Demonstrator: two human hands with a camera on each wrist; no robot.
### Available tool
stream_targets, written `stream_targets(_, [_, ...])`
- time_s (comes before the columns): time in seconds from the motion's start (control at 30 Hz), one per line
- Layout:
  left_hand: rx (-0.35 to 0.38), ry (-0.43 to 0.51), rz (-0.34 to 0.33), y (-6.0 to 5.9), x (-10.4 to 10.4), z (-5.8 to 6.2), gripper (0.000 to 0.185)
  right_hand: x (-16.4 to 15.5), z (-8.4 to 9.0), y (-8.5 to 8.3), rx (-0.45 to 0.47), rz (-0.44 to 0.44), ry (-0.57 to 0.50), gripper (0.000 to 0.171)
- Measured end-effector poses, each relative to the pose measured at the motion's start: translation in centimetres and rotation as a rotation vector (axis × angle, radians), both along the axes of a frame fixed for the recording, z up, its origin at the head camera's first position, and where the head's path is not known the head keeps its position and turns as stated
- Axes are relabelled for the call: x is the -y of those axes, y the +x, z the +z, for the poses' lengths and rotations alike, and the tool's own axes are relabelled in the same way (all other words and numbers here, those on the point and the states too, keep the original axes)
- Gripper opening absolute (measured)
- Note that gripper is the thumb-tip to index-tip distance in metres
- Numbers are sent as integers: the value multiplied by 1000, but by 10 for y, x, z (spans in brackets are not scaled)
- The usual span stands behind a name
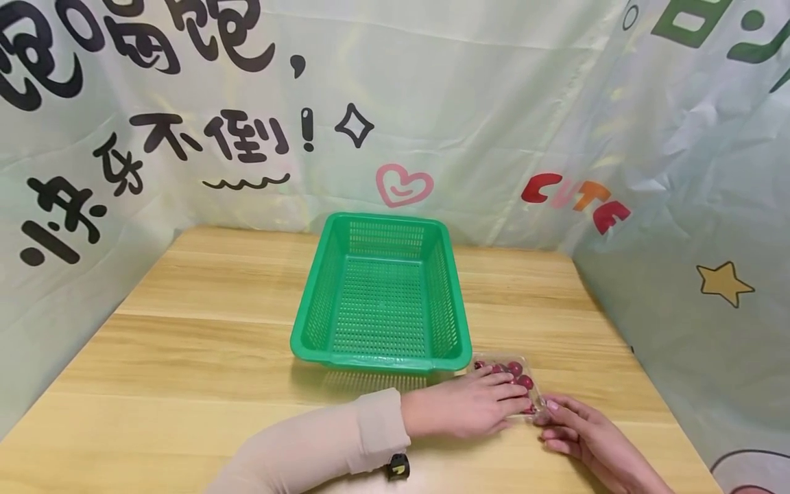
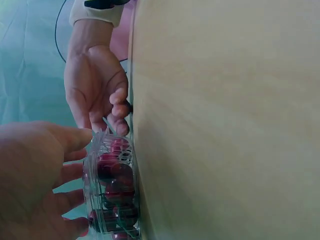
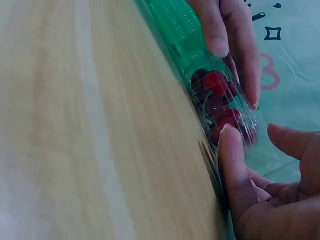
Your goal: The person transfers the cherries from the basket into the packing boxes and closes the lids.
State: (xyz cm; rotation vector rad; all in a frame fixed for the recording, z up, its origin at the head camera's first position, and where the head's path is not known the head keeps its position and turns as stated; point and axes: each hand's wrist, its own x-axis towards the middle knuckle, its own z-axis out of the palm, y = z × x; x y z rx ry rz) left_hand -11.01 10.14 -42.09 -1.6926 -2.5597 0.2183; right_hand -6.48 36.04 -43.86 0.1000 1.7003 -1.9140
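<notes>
A clear plastic box of red cherries (image 1: 524, 381) lies on the table at the basket's near right corner. My left hand (image 1: 465, 406) rests across the top of its lid, fingers straight and spread, hiding part of the fruit. At the box's right end is my right hand (image 1: 595, 439), its fingertips by the corner. In the right wrist view, one finger (image 3: 232, 155) of that hand overlaps the end of the box, while another stands apart from it. Stems show among the cherries (image 3: 216, 85) through the clear wall.
A green plastic basket (image 1: 382, 359) with perforated walls stands mid-table, holding nothing. Wooden tabletop (image 1: 185, 357) spreads to its left. Printed cloth (image 1: 494, 123) hangs behind and at both sides. A small black device (image 1: 398, 466) is by the left sleeve.
</notes>
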Motion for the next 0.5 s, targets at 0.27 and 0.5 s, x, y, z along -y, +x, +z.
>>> stream_targets(0.27, [-8,-50,6,-1,-2,-3,49,2,-2,2,53,9,-154,16])
stream_targets(0.5, [19,-40,6,-3,-1,-4,48,4,-6,1,65,4,-250,16])
